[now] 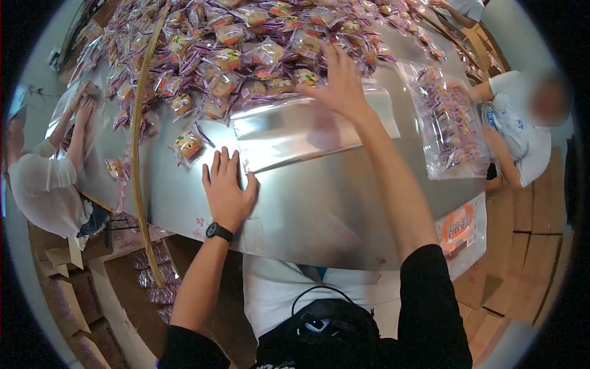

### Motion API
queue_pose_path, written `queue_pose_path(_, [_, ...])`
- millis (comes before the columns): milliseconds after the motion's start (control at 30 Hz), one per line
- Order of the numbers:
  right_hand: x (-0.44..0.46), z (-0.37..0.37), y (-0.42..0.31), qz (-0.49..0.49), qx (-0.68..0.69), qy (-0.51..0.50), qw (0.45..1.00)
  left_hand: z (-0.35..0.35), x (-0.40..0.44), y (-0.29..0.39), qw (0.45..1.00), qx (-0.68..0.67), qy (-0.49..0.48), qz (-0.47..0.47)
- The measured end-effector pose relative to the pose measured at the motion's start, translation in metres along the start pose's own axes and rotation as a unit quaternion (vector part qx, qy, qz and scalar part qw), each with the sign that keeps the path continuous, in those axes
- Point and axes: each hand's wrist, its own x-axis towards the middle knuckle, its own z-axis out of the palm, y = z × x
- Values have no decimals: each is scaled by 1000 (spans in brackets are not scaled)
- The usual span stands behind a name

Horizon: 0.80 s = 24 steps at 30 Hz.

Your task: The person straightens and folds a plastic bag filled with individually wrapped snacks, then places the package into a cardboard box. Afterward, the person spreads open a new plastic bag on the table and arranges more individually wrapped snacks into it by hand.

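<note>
A clear plastic bag [283, 132] lies flat on the metal table [295, 209] in front of me. My left hand [227, 190] rests palm down at the bag's lower left corner, fingers spread, with a black watch on the wrist. Above the bag's right part is my right hand [338, 86], its fingers apart and slightly blurred, near the front of a large heap of small wrapped packets [246, 55]. Nothing shows in its grasp. One loose packet [187, 145] sits just beyond my left fingertips.
A large clear bag filled with packets [445, 117] lies at the right, beside a person in white [522, 123]. Another person [52, 184] handles plastic at the left. A long strip [140, 123] crosses the table's left side. Cardboard boxes [513, 258] stand at the lower right.
</note>
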Motion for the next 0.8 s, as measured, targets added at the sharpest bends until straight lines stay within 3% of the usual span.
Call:
queue_pose_path(67, [10, 16, -3, -8, -2, 0, 1000, 0, 0, 0, 1000, -11, 8, 0])
queue_pose_path(100, [-2, 31, -5, -44, -11, 58, 997, 0, 0, 0, 1000, -11, 4, -3])
queue_pose_path(200, [-53, 67, 0, -123, 38, 95, 987, 2, 3, -3, 1000, -13, -6, -8])
queue_pose_path(300, [-47, 58, 0, -73, 128, -26, 989, -5, -6, -2, 1000, -20, -15, -16])
queue_pose_path(433, [-42, 32, -26, -215, 61, 34, 974, -2, 3, -3, 1000, -12, 4, 12])
queue_pose_path(633, [-57, 39, -28, -168, 109, -77, 977, 1, -1, -4, 999, -36, 25, 2])
queue_pose_path(800, [-63, 32, -41, -136, 100, -65, 984, 4, -2, -6, 999, -26, 26, 4])
